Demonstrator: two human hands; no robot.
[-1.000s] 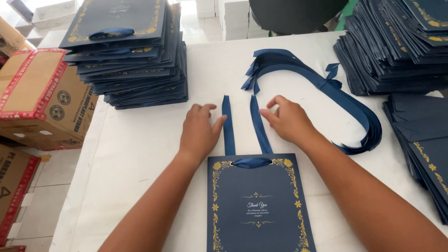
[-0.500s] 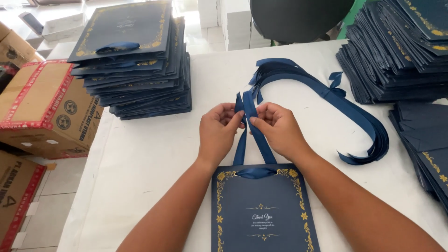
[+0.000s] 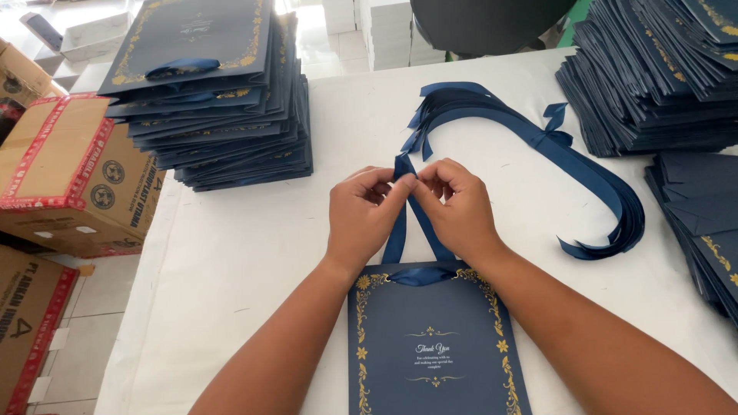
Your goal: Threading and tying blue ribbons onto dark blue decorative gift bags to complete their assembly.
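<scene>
The left hand [image 3: 363, 219] and the right hand [image 3: 459, 209] meet at the middle of the white table [image 3: 254, 246], knuckles up and fingers curled inward. Between them they pinch the two ends of a navy ribbon [image 3: 403, 223], whose tips cross and stick up just above the fingertips. Both hands are closed on the ribbon; the thumbs are mostly hidden behind the fingers.

From the hands the ribbon's two strands run down and toward the person, spreading slightly, to the top edge of a navy paper bag [image 3: 437, 346]. The bag lies flat on the table between the forearms, its face up, with a gold floral border and small pale lettering in the middle. A short stretch of ribbon lies across the bag's top edge.

Just beyond the hands a bundle of loose navy ribbons [image 3: 553, 146] curves in a long loop toward the right side of the table. A tall stack of bags [image 3: 215, 100] stands at the far left, with a ribbon tied on the top one. Another stack [image 3: 653, 77] fills the far right corner, and a lower pile [image 3: 703, 223] lies along the right edge. Cardboard boxes [image 3: 69, 177] stand beside the table on the left.
</scene>
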